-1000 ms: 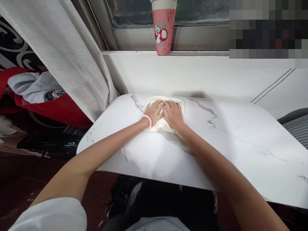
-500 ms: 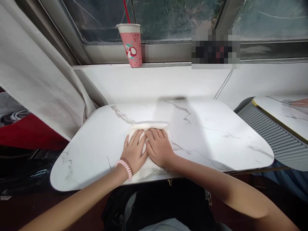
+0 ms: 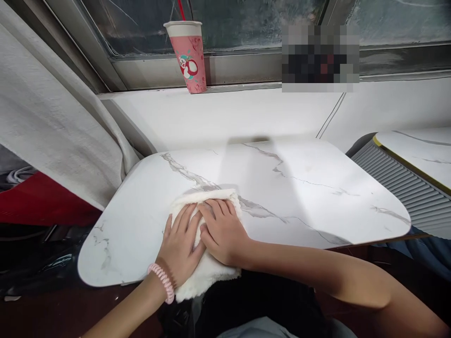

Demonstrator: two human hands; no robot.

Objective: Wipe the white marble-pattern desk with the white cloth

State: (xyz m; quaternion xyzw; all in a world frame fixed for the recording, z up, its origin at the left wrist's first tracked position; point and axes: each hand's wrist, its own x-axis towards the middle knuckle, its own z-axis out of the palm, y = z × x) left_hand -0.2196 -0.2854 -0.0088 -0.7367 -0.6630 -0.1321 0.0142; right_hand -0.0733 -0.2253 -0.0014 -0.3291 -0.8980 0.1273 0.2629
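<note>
A fluffy white cloth [image 3: 211, 279] lies on the white marble-patterned table [image 3: 127, 225], its near edge hanging over the table's front. My left hand [image 3: 180, 244] presses flat on the cloth with fingers outstretched; a pink coiled band [image 3: 162, 281] circles that wrist. Right beside it, my right hand [image 3: 223, 232] also rests flat on the cloth, its fingers extended. The two hands touch, with the right fingertips and thumb close against the left fingers. Part of the cloth is hidden beneath both hands.
A pink paper cup [image 3: 190, 63] with a red straw stands on the window ledge [image 3: 239, 89]. A pale curtain [image 3: 70, 108] hangs at the left. Another marble-patterned table [image 3: 426, 150] with a ribbed grey side is at the right. A blurred-out patch covers part of the window.
Both hands and the cloth have slid toward me and slightly left, so the cloth now overhangs the front edge. More of the table's grey veining shows behind it.
</note>
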